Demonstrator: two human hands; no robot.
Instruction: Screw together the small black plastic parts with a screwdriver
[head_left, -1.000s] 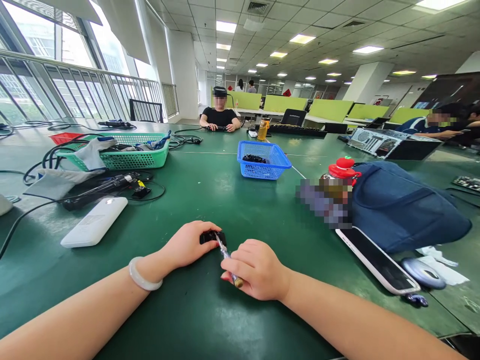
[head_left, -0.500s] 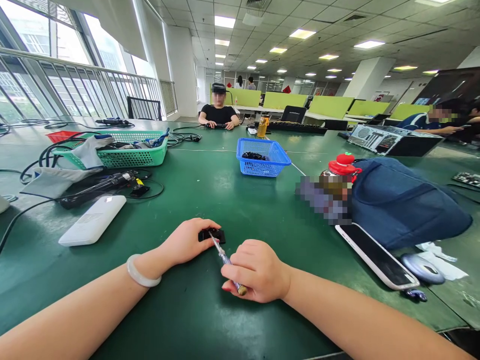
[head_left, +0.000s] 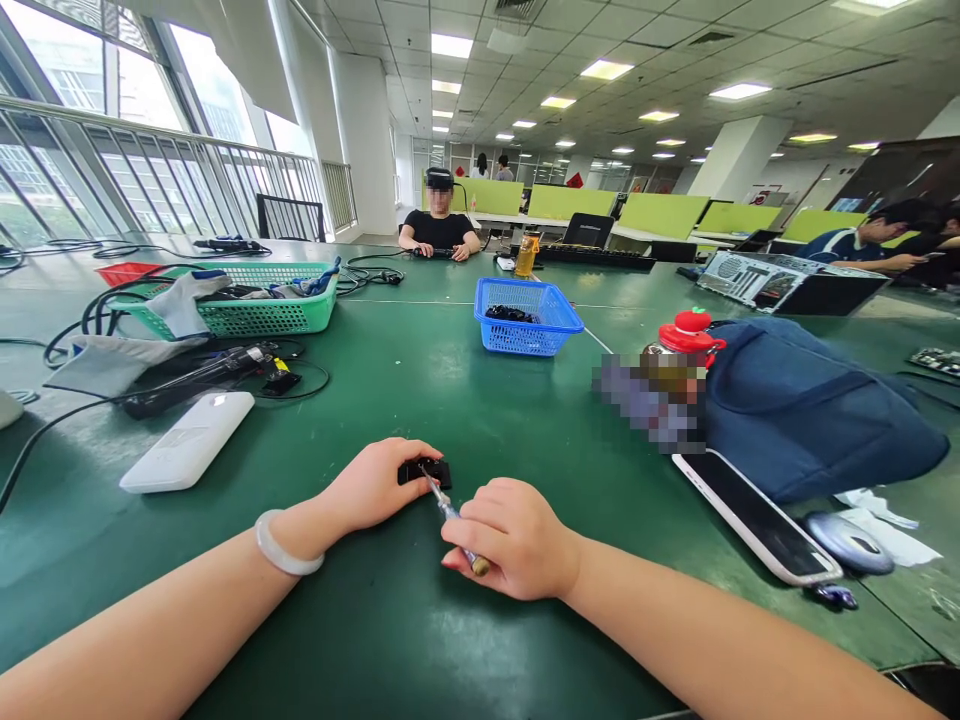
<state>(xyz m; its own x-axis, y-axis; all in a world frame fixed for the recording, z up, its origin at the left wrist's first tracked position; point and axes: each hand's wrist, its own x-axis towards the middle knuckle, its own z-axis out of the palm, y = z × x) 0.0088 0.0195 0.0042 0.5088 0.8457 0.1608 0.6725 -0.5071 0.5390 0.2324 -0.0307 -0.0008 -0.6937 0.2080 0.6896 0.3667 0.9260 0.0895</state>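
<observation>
A small black rectangular part point(head_left: 441, 474) lies on the green table point(head_left: 390, 610) in front of me. My left hand point(head_left: 388, 478) grips it from the left between thumb and fingers, covering much of it. In my right hand point(head_left: 514, 540) is a screwdriver point(head_left: 450, 512) with a clear handle and a brassy end cap. Its shaft slants up and left, and the tip meets the top of the black part near my left thumb. What exactly the tip touches is too small to make out.
Ahead stands a blue basket point(head_left: 529, 318) holding black pieces. To the left are a green basket point(head_left: 270, 312) with gloves, a white power bank point(head_left: 187, 442) and cables. A phone point(head_left: 757, 515) and a navy bag point(head_left: 817, 410) lie right. A person point(head_left: 439, 225) sits opposite.
The handle end of the screwdriver has shifted slightly up and left with my right hand. My left hand keeps its hold on the black part.
</observation>
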